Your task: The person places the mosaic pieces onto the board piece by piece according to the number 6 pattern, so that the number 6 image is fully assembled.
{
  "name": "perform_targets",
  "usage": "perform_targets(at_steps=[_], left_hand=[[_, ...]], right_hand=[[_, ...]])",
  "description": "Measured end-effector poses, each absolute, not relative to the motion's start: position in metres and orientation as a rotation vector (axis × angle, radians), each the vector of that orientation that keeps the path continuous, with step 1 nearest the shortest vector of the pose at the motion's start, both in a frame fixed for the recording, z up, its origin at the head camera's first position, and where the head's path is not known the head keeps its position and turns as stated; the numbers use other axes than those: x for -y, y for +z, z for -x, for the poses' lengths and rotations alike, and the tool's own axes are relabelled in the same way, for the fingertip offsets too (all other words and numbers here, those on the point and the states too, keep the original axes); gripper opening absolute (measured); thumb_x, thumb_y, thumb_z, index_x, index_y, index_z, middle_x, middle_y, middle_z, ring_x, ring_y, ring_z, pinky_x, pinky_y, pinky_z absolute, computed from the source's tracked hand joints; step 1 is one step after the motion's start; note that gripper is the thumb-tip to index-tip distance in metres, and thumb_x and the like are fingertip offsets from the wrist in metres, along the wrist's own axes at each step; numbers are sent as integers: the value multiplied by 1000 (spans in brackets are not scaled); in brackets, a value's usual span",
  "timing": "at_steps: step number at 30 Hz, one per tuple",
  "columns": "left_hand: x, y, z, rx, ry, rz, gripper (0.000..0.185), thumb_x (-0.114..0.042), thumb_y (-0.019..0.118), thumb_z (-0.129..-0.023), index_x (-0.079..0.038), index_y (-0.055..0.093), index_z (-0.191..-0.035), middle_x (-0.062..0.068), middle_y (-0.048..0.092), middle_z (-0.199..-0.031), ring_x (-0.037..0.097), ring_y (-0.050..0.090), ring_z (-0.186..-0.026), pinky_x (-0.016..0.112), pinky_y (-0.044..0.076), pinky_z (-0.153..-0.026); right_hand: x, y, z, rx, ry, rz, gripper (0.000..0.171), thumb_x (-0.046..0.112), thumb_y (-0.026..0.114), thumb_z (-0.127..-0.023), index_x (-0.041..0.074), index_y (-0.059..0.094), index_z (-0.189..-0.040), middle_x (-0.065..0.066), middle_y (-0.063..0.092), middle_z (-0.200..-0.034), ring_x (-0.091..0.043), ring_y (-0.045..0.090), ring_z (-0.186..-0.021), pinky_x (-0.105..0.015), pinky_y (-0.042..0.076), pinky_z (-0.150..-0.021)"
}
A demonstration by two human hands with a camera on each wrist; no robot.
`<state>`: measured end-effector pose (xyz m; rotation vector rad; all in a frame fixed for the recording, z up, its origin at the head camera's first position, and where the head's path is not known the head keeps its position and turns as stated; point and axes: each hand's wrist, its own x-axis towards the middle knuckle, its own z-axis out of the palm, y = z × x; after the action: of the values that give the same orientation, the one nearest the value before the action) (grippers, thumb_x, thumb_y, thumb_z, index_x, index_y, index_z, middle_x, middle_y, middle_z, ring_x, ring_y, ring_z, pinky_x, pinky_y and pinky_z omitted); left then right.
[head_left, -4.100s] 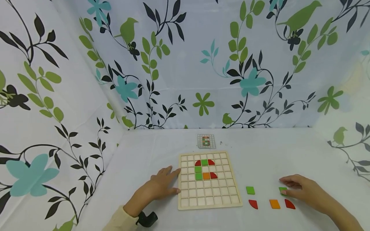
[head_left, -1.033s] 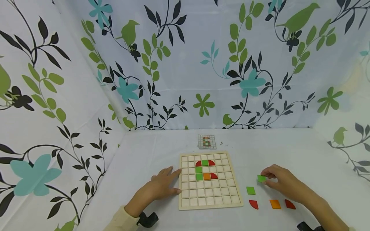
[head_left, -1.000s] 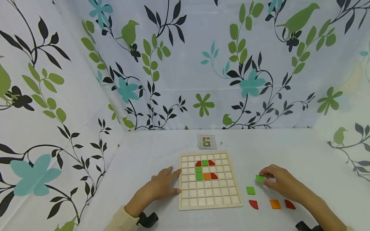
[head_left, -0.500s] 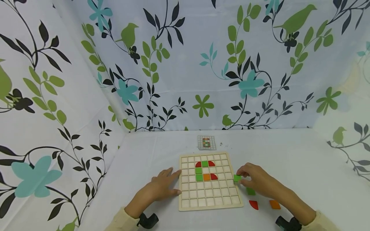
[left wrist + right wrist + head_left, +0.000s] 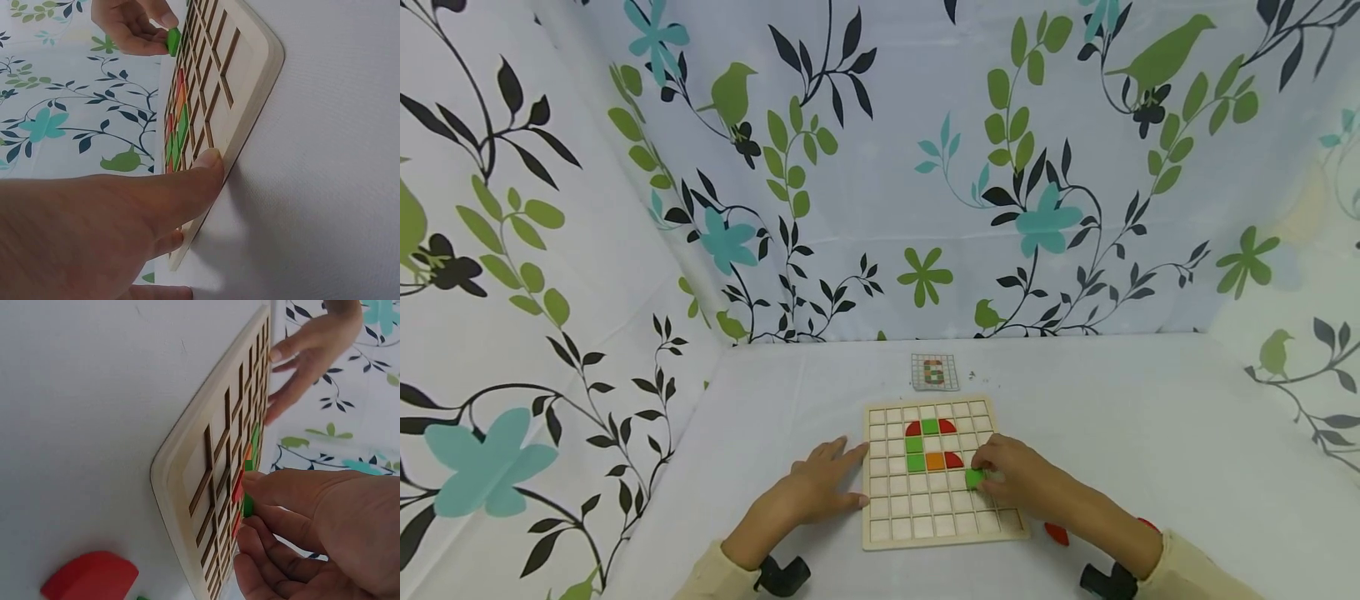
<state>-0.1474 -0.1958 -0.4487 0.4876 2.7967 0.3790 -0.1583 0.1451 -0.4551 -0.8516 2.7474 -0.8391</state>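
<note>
My right hand (image 5: 1011, 477) pinched a small green tile (image 5: 973, 478) between thumb and fingertips, and held it over the wooden grid board (image 5: 942, 533), just under the red quarter piece (image 5: 954, 458) of the pattern. In the right wrist view the tile (image 5: 248, 501) stood on its edge, close above the cells, and I could not tell if it touched the wood. In front of this hand, toward the far edge of the board, lay the placed pieces: two green squares (image 5: 914, 452), an orange square (image 5: 935, 460) and the red and green top row (image 5: 930, 427). The cells under my hand and toward me were free, so there was room in the lower rows.

My left hand (image 5: 815, 492) lay flat on the desk (image 5: 1150, 417) with straight fingers, and the fingertips (image 5: 209, 160) pressed against the left edge of the board. To the left of this hand the desk was open until the patterned cloth wall (image 5: 512, 333).

Behind my right wrist, beside the near right corner of the board, a red piece (image 5: 1057, 533) lay on the desk, partly hidden by my arm. The rounded board corner (image 5: 164, 469) was near it but apart. Beyond the far edge of the board a small pattern card (image 5: 935, 372) lay flat, well away from both hands.
</note>
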Motion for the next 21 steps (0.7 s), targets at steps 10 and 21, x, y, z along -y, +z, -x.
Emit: perform_targets(at_steps=[10,21], left_hand=[[196,-446,146,-2791,398,-475,75,-48,69,-92,-17,41,-154,21,33,-156,41,29,-143,71,30,-101],[197,-448,144,-2793,415,-481,76,-49,69,-92,-16,41,-154,21,33,-156,41,28,-143,73,29,-101]], right_hand=[[-130,-457,162,-2866,-603,993,19,20,78,-89,11,75,-106,6,59,-98,-8,53,-88,-26,54,-80],[-122,-458,164,-2854,-562,1048,24,22,80,-88,11,75,-108,6,59,-98,-8,52,-88,-24,53,-79]])
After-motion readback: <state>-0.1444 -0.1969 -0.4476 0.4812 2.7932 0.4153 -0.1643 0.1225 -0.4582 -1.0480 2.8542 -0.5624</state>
